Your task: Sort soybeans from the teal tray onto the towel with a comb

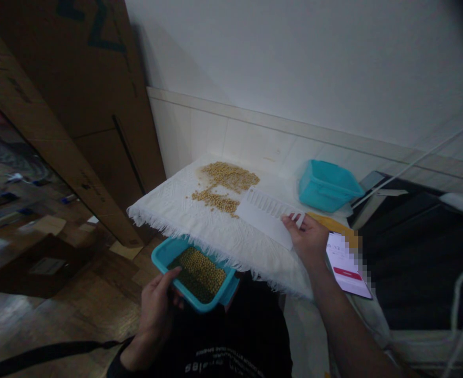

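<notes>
My left hand (158, 302) grips the near left rim of a teal plastic basket (161, 257), holding it just below the table's front edge. Inside the basket lie yellow soybeans (205, 265) beside small dark green beans (194, 283). My right hand (308, 239) pinches the right end of a flat white slotted plastic piece (265, 215) over the tablecloth. The piece's left end is at the edge of a smaller spread of soybeans (215, 201). Behind that, a larger patch of soybeans (231, 176) lies on the white fringed tablecloth (176, 197).
A second teal basket (328, 184) stands at the back right. A lit phone (343, 268) lies by my right forearm, near a yellow item (339, 228). To the left rises a large cardboard box (93, 105). A white cable (416, 160) crosses the right side.
</notes>
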A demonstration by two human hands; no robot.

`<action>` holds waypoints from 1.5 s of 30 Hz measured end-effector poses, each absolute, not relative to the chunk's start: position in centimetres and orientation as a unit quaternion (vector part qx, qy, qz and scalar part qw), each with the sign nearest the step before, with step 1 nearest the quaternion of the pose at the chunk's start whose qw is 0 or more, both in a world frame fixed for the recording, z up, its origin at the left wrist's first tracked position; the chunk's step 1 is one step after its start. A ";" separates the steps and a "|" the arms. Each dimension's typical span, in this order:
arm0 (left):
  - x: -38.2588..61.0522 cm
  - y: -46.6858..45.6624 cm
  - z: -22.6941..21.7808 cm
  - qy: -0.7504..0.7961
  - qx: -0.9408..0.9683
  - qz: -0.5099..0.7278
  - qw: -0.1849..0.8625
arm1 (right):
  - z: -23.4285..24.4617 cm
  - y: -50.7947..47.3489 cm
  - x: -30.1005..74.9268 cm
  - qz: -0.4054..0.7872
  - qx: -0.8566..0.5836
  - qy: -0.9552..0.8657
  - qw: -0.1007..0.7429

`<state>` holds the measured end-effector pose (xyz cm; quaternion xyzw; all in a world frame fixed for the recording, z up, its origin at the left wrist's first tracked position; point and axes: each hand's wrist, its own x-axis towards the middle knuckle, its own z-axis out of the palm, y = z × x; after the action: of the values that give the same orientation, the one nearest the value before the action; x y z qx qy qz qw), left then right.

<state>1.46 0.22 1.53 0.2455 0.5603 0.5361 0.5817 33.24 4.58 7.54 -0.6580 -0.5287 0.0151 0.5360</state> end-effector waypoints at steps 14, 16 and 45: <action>1.4 0.2 1.2 0.562 0.248 0.535 0.580 | 7.6 4.5 32.5 0.046 -0.642 -0.534 0.548; 1.4 0.2 1.2 0.562 0.250 0.536 0.578 | 7.6 4.5 32.5 0.046 -0.643 -0.538 0.543; 1.4 0.1 1.3 0.563 0.244 0.537 0.578 | 7.9 4.3 32.4 0.105 -0.629 -0.535 0.555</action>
<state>1.45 0.14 1.27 0.2439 0.5632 0.5374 0.5784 32.42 4.32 7.88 -0.6287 -0.5349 0.1049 0.5547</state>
